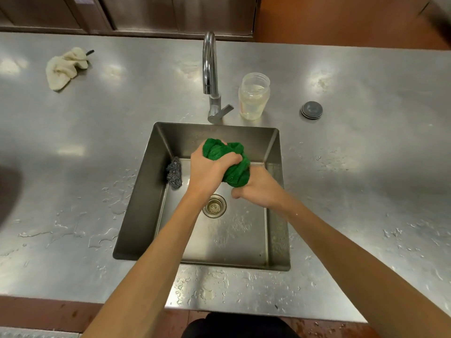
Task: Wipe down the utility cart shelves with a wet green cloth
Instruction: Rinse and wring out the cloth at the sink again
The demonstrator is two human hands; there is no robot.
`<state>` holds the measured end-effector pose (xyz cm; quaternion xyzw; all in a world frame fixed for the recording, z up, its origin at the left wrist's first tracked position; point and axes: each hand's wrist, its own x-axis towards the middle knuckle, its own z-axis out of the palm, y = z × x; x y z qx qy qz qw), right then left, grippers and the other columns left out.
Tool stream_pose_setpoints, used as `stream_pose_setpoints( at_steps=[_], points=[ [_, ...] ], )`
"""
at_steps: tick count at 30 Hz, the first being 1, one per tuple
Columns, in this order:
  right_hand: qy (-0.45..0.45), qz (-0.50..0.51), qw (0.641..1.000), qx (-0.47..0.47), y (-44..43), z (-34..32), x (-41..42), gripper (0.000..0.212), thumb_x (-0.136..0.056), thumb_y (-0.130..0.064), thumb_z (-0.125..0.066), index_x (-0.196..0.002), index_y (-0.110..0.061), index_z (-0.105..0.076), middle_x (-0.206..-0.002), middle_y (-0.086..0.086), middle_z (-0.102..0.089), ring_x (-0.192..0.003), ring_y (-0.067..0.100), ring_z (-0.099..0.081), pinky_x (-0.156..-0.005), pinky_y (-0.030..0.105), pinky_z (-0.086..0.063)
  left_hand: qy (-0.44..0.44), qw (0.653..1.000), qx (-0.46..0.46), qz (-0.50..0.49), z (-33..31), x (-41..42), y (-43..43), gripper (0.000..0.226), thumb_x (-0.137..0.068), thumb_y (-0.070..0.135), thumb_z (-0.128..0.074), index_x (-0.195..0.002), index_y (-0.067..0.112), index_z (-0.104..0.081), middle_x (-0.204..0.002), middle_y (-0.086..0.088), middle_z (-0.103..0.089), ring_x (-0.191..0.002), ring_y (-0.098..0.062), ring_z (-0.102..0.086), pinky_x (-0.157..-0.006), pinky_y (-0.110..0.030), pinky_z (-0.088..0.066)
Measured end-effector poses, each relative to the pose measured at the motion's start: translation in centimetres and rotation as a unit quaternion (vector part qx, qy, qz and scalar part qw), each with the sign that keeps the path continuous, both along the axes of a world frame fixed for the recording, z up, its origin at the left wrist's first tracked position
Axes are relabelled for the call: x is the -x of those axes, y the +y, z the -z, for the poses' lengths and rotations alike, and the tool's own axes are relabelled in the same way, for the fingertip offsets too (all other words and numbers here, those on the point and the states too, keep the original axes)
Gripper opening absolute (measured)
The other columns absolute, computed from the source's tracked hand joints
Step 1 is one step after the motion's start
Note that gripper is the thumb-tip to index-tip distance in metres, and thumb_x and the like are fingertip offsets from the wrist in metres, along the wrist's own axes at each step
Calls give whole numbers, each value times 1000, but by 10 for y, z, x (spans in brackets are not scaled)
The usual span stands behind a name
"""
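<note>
A bunched green cloth [227,162] is held over the steel sink [151,191], twisted between both hands. My left hand [207,169] grips its upper end from the left. My right hand [256,189] is closed around its lower end, just right of the drain [214,206]. The utility cart is not in view.
A curved faucet [210,69] stands behind the sink, with a clear plastic jar [253,96] and a dark round lid [311,110] to its right. A steel scourer [174,173] leans in the sink's left side. A beige rag [66,68] lies at the far left. Water puddles dot the steel counter [366,167].
</note>
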<state>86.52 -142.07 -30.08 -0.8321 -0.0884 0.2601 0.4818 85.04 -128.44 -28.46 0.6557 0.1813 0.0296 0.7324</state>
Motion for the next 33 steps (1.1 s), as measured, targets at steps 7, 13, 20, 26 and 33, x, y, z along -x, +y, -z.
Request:
stream_pose_setpoints(
  at_steps=[7,13,20,26,33],
  points=[
    [-8,72,990,-118,-38,-7,14,69,-76,-36,-82,-134,-29,-46,-122,-7,-63,-104,6,-66,-90,29,-56,28,994,100,35,-8,-1,4,63,-75,31,-85,-125,3,-57,-121,-23,-66,-108,-33,-69,-91,-53,-57],
    [-127,240,958,-97,-63,-27,44,45,-77,-26,-83,-113,-18,-58,-106,-2,-65,-92,5,-65,-76,19,-56,32,988,128,86,-20,4,-20,64,-80,36,-79,-130,6,-53,-122,-17,-68,-108,-28,-70,-91,-51,-58],
    [-225,377,897,-46,-122,-46,95,48,-58,-34,-94,-78,-17,-54,-79,1,-66,-64,14,-59,-62,35,-54,34,962,126,240,-41,13,-76,72,-73,43,-80,-133,11,-54,-124,-13,-68,-113,-27,-68,-89,-44,-58],
    [-296,463,833,-66,-189,-58,140,39,-66,-23,-91,-80,-8,-58,-82,8,-72,-79,17,-73,-70,40,-61,-19,923,60,379,-57,36,-145,123,-52,31,-96,-153,34,-26,-140,-1,-54,-122,-19,-62,-102,-39,-52],
    [-382,533,752,-68,-284,-79,219,25,-82,-9,-79,-97,0,-61,-97,11,-72,-94,14,-72,-82,33,-60,-90,884,-53,455,-88,94,-254,74,-75,25,-86,-139,36,-50,-120,5,-67,-98,-18,-74,-84,-47,-61]
  ],
)
